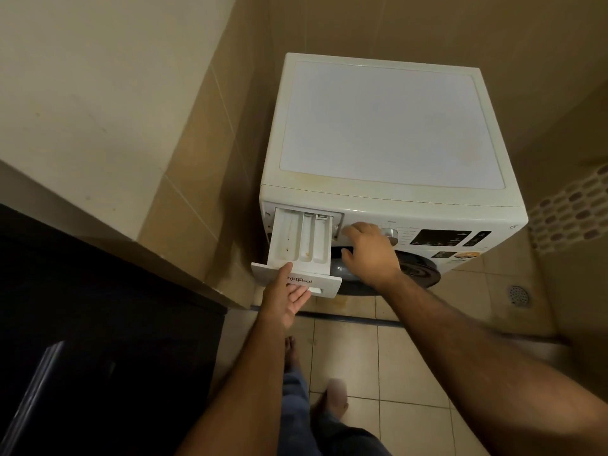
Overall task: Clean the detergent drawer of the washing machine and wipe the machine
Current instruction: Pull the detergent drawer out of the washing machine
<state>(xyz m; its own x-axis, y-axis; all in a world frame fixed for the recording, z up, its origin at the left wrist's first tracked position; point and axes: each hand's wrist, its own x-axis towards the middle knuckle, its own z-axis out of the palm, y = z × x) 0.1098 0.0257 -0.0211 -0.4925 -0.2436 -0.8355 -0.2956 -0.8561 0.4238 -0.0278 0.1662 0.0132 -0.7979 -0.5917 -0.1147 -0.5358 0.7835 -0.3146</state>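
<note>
Front-loading washing machine [388,126] set in a tiled corner; white top panel faintly yellowed along the front edge. Beige wall tiles behind and on both sides; mosaic strip [572,209] on the right wall. Floor [404,363] in pale square tiles, floor drain [519,295] at right. Dark cabinet [82,324] at lower left, below a cream wall block.

Detergent drawer [301,240] pulled well out of its slot at the machine's upper left, three compartments exposed, brownish residue spots inside. Left hand [287,296] under the drawer's front panel, thumb on top, fingers [301,296] straight against the handle recess. Right hand [368,251] on the control panel just beside the drawer slot, fingers loosely curled, possibly pressing; contact not clear. Control knob [390,236] just right of that hand.
</note>
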